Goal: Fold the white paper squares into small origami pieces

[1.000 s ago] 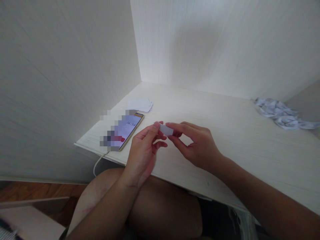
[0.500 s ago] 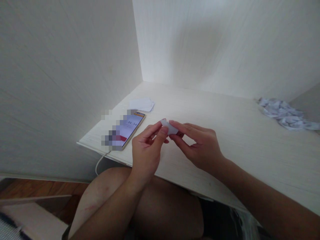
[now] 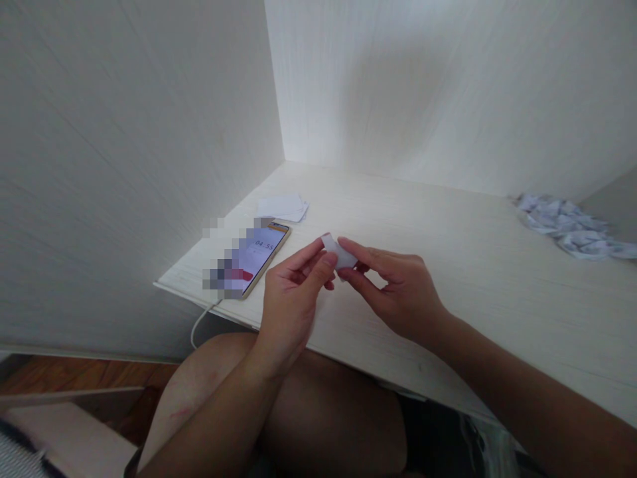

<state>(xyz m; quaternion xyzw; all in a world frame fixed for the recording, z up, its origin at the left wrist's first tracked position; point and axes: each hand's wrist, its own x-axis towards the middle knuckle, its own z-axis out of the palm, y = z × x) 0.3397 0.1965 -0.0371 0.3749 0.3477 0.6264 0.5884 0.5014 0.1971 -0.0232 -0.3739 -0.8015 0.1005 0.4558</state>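
A small white piece of paper (image 3: 341, 255), apparently folded, is held up between both hands over the front part of the desk. My left hand (image 3: 297, 284) pinches its left side, the thumb lying across the near face. On the right edge, the thumb and forefinger of my right hand (image 3: 399, 284) grip the same paper. Fingers cover much of it, so its full shape is hidden. Left of my left hand lies a phone (image 3: 259, 257) with a lit screen, partly blurred out.
A stack of white paper sheets (image 3: 283, 207) lies behind the phone. A white cable (image 3: 198, 324) hangs from the phone over the edge of the white desk (image 3: 448, 232). Crumpled white paper strips or folded pieces (image 3: 567, 229) are heaped at the far right. Walls enclose the back and left.
Both hands stay in nearly the same place on the paper. Slightly more of its face shows between the fingers now. The phone's timer has advanced by a second.
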